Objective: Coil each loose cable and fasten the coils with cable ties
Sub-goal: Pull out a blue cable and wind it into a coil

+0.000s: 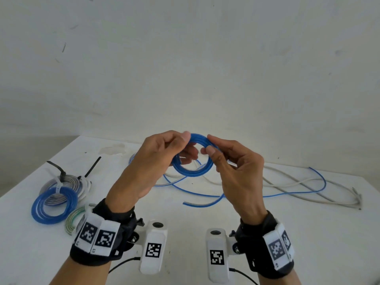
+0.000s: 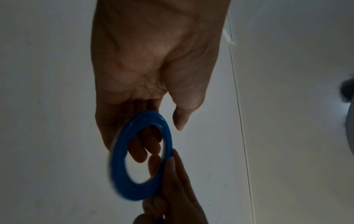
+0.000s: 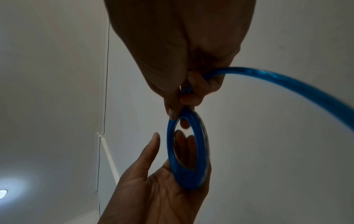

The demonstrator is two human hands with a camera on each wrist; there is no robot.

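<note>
Above the white table (image 1: 312,233) both hands hold a small coil of blue cable (image 1: 191,173) upright. My left hand (image 1: 188,146) grips its left side, thumb on the top and fingers through the ring. In the left wrist view the blue coil (image 2: 118,174) lies against the fingers of my left hand (image 2: 162,139). My right hand (image 1: 209,144) pinches the top right of the coil between thumb and forefinger. The right wrist view shows my right hand (image 3: 179,119) on the coil (image 3: 189,180), with the loose blue tail (image 3: 287,81) leaving it to the right.
The rest of the blue cable (image 1: 205,203) trails over the table, crossing a loose grey-white cable (image 1: 298,182). At the left lie tied coils: a blue one (image 1: 54,206), a grey one (image 1: 61,182), a green-white one (image 1: 73,219). A black cable tie (image 1: 92,167) sticks up there.
</note>
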